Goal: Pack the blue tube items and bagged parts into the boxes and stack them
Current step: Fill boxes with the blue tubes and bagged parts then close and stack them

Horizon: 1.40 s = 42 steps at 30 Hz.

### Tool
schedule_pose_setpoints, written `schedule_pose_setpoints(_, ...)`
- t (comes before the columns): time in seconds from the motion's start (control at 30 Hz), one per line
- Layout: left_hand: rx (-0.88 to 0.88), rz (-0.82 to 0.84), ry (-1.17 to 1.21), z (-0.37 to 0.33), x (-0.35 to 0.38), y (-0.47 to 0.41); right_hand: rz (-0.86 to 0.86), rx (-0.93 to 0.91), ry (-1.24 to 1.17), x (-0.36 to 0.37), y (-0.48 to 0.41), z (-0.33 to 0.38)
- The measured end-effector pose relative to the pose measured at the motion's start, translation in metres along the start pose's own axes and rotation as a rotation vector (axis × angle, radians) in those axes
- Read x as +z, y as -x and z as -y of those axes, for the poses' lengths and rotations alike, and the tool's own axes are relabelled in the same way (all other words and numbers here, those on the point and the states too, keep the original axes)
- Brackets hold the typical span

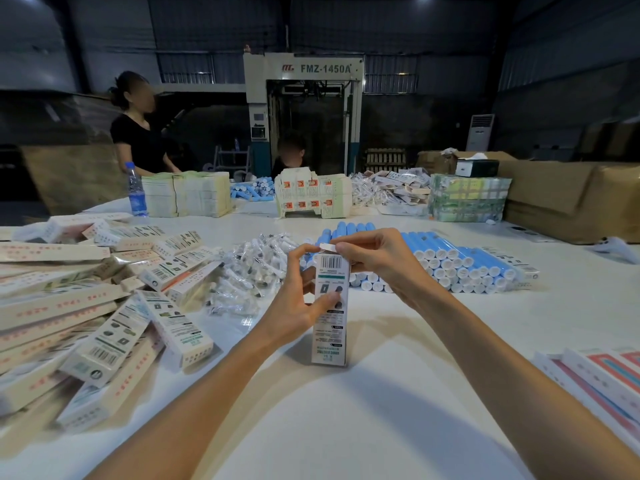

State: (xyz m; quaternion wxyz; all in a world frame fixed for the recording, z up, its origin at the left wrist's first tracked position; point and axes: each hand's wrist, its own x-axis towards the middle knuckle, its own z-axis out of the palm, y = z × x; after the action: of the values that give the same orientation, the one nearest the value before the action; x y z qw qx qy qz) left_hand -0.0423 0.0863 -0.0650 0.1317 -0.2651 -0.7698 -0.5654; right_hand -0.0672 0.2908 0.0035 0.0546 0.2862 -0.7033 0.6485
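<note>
A slim white printed box (329, 327) stands upright on the white table (398, 393) in front of me. My left hand (300, 299) grips its side, thumb across the printed face and fingers up at the top. My right hand (377, 261) pinches the small flap at the box's top end. Behind the hands lies a stack of blue tubes (457, 261) with white caps. A heap of clear bagged parts (249, 268) sits left of them. Many filled boxes (104, 306) lie piled at the left.
Flat carton stacks (187, 194), a water bottle (136, 190), more blue tubes (252, 190) and brown cartons (568, 199) line the far edge. Two people work there. Pink-striped flat boxes (602, 379) lie at the right edge.
</note>
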Motion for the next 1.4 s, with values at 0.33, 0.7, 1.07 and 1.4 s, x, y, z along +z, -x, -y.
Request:
schedule_pose_setpoints(0.33, -0.023, 0.044, 0.001, -0.002, -0.005, -0.001, 0.099, 0.024, 0.213, -0.004, -0.006, 0.021)
schedule_pose_setpoints(0.7, -0.004, -0.002, 0.01, 0.001, 0.001, 0.0, 0.039, -0.11, 0.333, 0.003, 0.018, 0.001)
schedule_pose_setpoints(1.07, 0.019, -0.021, 0.025, 0.005, 0.002, -0.001, -0.108, -0.269, 0.253, 0.013, 0.022, -0.024)
schedule_pose_setpoints(1.4, -0.025, -0.122, 0.286, 0.006, 0.004, 0.001, -0.108, 0.114, -0.025, 0.037, 0.042, -0.044)
